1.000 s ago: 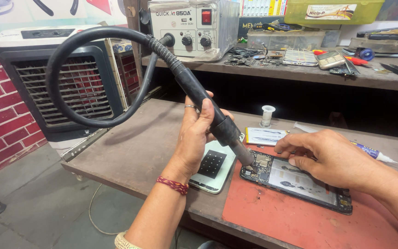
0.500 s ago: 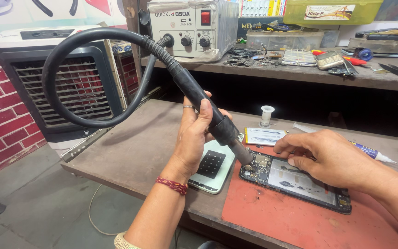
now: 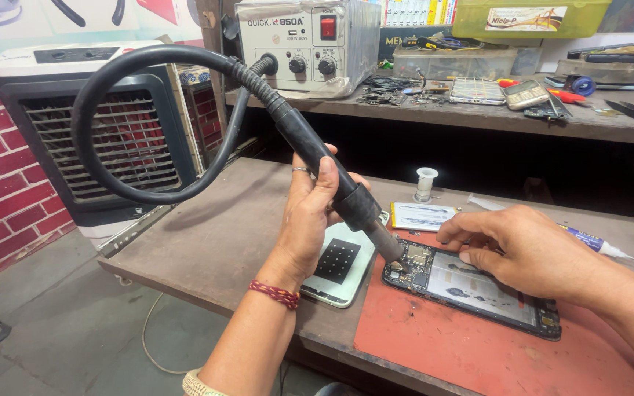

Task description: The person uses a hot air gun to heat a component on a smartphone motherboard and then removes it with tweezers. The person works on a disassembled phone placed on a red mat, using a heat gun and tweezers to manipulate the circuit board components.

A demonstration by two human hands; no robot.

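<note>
My left hand (image 3: 310, 213) grips the black handle of a hot-air wand (image 3: 332, 176). Its metal nozzle tip (image 3: 390, 253) points down at the near-left corner of an opened phone (image 3: 471, 286). The phone lies back-off on a red mat (image 3: 478, 345), its circuit board showing. My right hand (image 3: 522, 253) rests on the phone's far edge, fingers pressing it down. A thick black hose (image 3: 119, 117) loops from the wand to a grey rework station (image 3: 302, 44) on the shelf.
A pale device with a dark grid (image 3: 343, 264) lies under the wand. A small white spool (image 3: 425, 183), a flat white pack (image 3: 423, 216) and a glue tube (image 3: 588, 238) lie behind the phone. An air cooler (image 3: 89, 132) stands left. The cluttered shelf (image 3: 493, 103) holds tools and phones.
The nozzle tip has stayed over the phone's corner. Both hands hold nearly the same places, with only a slight shift of the view.
</note>
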